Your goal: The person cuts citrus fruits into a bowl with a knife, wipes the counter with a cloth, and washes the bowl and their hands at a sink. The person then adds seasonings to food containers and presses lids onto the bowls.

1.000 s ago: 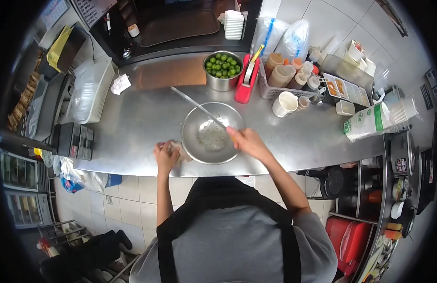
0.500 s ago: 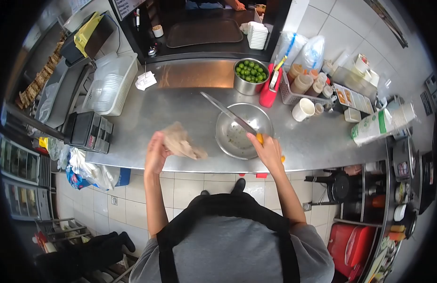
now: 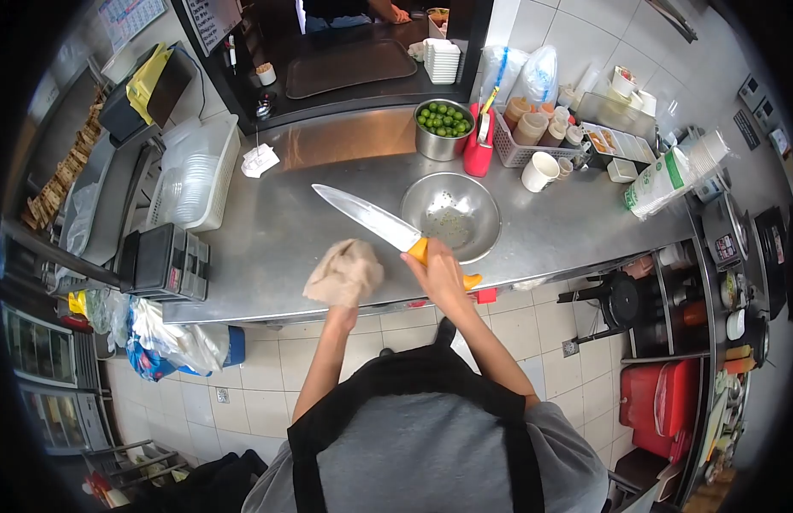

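At the near edge of the brushed-steel counter (image 3: 268, 248): left hand (image 3: 342, 318) mostly under a crumpled beige cloth (image 3: 345, 269), wrist bare, fingers hidden. Cannot tell whether clenched on the fabric or flat beneath it, nor whether pressed to the steel or lifted.

Just beside, right hand (image 3: 441, 278) wrapped round the yellow handle of a large kitchen knife (image 3: 366, 215) with a broad silvery blade. Tip angled far-left, butt of the handle jutting out past the palm. Blade just beyond the cloth, apart from it in view, apparently held above the counter.

Main hazard, my read: a cut to the left hand. Cause: bare blade close by, fingers masked by cloth, direction of the sharp edge not readable. Second: cloth bunching or slipping against the steel, with a lurch toward the edge.

Under the right hand in view: near-left rim of a round stainless-steel mixing bowl (image 3: 478, 209), small green flecks inside. Contact not confirmable. Low elbow swing or hooked handle butt: bowl shoved, flecks spilled.

Farther right: white paper cup (image 3: 540, 173), exposed to a knock from a sliding bowl. Behind: upright red plastic holder (image 3: 478, 160), beside a cylindrical steel pot (image 3: 439, 148) heaped with small green limes (image 3: 443, 120).

Farthest, past a dark ledge (image 3: 362, 101): brown rectangular tray (image 3: 349, 68) and a co-worker's hand (image 3: 400, 15), well apart from the blade.
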Motion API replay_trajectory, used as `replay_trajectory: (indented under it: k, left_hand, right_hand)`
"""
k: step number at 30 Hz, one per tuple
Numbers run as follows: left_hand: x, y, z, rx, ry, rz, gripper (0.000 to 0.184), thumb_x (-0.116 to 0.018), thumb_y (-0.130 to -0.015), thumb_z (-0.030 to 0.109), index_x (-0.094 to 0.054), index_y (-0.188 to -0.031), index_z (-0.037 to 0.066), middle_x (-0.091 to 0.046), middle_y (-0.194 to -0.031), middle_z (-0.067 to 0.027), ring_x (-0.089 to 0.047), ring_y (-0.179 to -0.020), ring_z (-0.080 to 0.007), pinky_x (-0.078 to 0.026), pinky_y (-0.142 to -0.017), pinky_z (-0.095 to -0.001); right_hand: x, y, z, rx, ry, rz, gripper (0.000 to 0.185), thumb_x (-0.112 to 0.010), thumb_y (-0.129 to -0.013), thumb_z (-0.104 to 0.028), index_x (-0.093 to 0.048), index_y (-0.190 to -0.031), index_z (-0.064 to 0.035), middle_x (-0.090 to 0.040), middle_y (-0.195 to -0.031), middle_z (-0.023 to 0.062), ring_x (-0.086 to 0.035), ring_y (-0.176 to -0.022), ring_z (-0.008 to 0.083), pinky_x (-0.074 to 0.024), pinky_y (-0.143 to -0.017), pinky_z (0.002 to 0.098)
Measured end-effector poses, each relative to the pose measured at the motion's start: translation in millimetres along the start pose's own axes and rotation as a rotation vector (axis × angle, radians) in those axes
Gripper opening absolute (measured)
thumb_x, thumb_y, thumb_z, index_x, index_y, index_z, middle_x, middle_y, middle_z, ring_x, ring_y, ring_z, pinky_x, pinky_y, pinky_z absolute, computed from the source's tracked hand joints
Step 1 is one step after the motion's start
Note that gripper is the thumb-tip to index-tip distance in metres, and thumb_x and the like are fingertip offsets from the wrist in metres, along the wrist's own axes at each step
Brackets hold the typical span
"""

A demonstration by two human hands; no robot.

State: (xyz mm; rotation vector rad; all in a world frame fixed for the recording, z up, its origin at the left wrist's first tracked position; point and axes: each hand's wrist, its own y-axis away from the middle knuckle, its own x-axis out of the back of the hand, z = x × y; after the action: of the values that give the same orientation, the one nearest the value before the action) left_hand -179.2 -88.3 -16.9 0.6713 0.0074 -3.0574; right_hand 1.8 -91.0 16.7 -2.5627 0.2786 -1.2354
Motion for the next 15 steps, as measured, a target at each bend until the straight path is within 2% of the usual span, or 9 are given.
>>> replay_trajectory:
  k: [2, 3, 6, 7, 10, 13, 15]
  left_hand:
    - [-12.1, -1.1, -14.8, 0.037, 0.043, -0.038, 0.051, -0.066, -0.077, 0.018, -0.042, -0.121, 0.01, -0.047, -0.114, -0.0034, -0.047, -0.105, -0.014, -0.044, -0.083, -0.0267]
    - [-20.8, -0.9, -23.6, 0.085, 0.072, 0.07, 0.05, -0.066, -0.077, 0.017, -0.042, -0.121, 0.01, -0.048, -0.112, -0.0032, -0.048, -0.103, -0.0137, -0.045, -0.081, -0.0278]
    - [-39.1, -1.6, -23.7, 0.197, -0.062, 0.076, 0.038, -0.063, -0.079, 0.012, -0.047, -0.113, 0.008, -0.054, -0.103, -0.0033, -0.054, -0.091, -0.0141, -0.045, -0.08, -0.0276]
    - [-35.7, -4.2, -31.6, 0.158, -0.097, 0.086, 0.029, -0.058, -0.083, 0.014, -0.047, -0.109, 0.008, -0.055, -0.102, -0.0035, -0.055, -0.09, -0.0151, -0.046, -0.082, -0.0289]
    - [-25.1, -6.0, -49.4, 0.274, 0.337, 0.138, 0.024, -0.055, -0.085, 0.015, -0.048, -0.107, 0.008, -0.056, -0.101, -0.004, -0.056, -0.091, -0.0167, -0.048, -0.082, -0.0308]
    - [-23.0, -14.0, -50.6, 0.274, 0.409, 0.139, 0.021, -0.054, -0.086, 0.016, -0.049, -0.104, 0.008, -0.056, -0.099, -0.0043, -0.056, -0.091, -0.0168, -0.048, -0.081, -0.0313]
    - [-23.1, -14.9, -50.4, 0.221, 0.386, 0.167, 0.02, -0.055, -0.085, 0.015, -0.05, -0.103, 0.008, -0.056, -0.097, -0.0046, -0.057, -0.09, -0.0165, -0.049, -0.08, -0.0309]
  right_hand:
    - [-11.0, 5.7, -9.8, 0.039, -0.005, -0.011, 0.038, -0.062, -0.077, -0.029, -0.05, -0.088, 0.0048, -0.055, -0.082, 0.0226, -0.054, -0.077, 0.0391, -0.0444, -0.065, 0.0445]
    - [-16.5, 8.8, -13.9, -0.017, -0.035, -0.093, 0.032, -0.06, -0.075, -0.016, -0.047, -0.094, 0.0065, -0.053, -0.089, 0.0255, -0.052, -0.085, 0.0413, -0.0432, -0.071, 0.0454]
    - [-35.3, 17.8, -20.0, 0.021, 0.109, -0.036, 0.033, -0.06, -0.072, -0.015, -0.047, -0.095, 0.0031, -0.054, -0.093, 0.018, -0.052, -0.088, 0.0349, -0.044, -0.068, 0.0464]
    - [-32.9, 20.0, -25.1, 0.025, 0.144, -0.058, 0.03, -0.057, -0.071, -0.013, -0.047, -0.096, 0.0008, -0.053, -0.096, 0.0154, -0.052, -0.091, 0.0312, -0.0438, -0.069, 0.0447]
    - [-30.9, 22.0, -25.9, 0.083, 0.296, -0.052, 0.025, -0.053, -0.074, -0.014, -0.048, -0.095, -0.001, -0.054, -0.094, 0.0135, -0.053, -0.089, 0.0285, -0.0434, -0.068, 0.0414]
    - [-37.2, 26.6, -17.7, 0.13, 0.291, 0.014, 0.022, -0.051, -0.075, -0.015, -0.048, -0.092, -0.0023, -0.054, -0.092, 0.0117, -0.052, -0.086, 0.0267, -0.0423, -0.067, 0.04]
    - [-33.9, 26.9, -14.4, 0.104, 0.259, -0.03, 0.023, -0.054, -0.073, -0.012, -0.047, -0.093, -0.0019, -0.053, -0.091, 0.0121, -0.052, -0.089, 0.0279, -0.0421, -0.069, 0.0418]
